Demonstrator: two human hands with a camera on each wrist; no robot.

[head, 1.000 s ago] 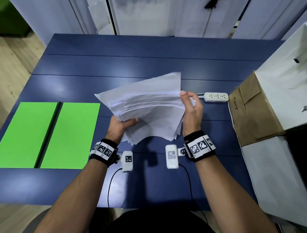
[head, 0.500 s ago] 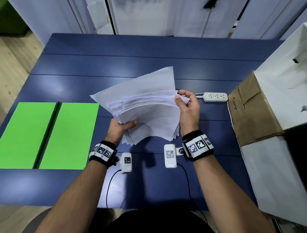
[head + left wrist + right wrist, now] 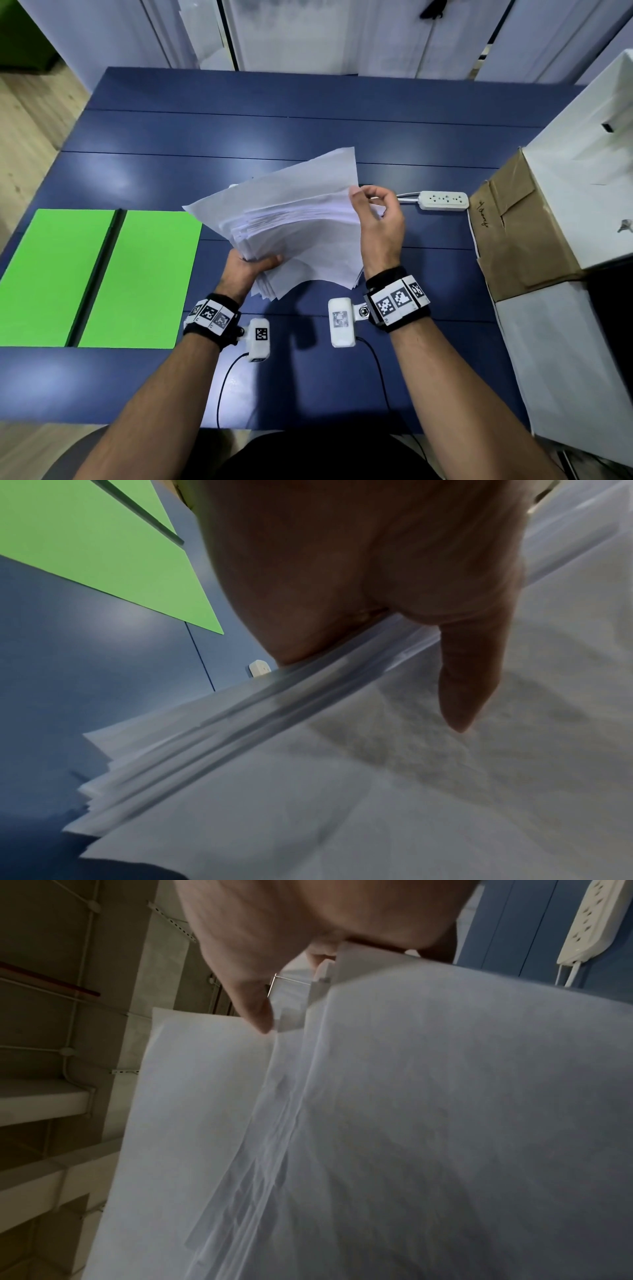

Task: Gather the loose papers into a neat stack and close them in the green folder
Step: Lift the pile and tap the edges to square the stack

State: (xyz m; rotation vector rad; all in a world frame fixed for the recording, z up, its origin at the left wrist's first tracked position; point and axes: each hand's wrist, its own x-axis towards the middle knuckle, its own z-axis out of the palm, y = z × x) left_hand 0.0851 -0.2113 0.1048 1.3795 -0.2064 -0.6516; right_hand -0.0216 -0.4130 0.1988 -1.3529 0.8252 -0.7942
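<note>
A fanned, uneven bundle of white papers (image 3: pixel 294 226) is held up above the blue table (image 3: pixel 308 113). My left hand (image 3: pixel 248 267) grips the bundle's near left corner, thumb on top; in the left wrist view the thumb (image 3: pixel 466 669) lies across the papers (image 3: pixel 377 777). My right hand (image 3: pixel 375 212) pinches the far right edge; in the right wrist view its fingertips (image 3: pixel 260 1015) sit at the edge of the papers (image 3: pixel 411 1123). The green folder (image 3: pixel 99 277) lies open and flat at the table's left, also seen in the left wrist view as the folder (image 3: pixel 103 555).
A white power strip (image 3: pixel 443 199) lies on the table just right of my right hand. A brown cardboard box (image 3: pixel 517 226) and white boxes (image 3: pixel 582 171) crowd the right edge. Each wrist carries a camera with a cable trailing toward me.
Both hands have tilted the bundle more upright and shifted it slightly left. The right hand has slid along the far edge, its fingers now pinching near the top corner.
</note>
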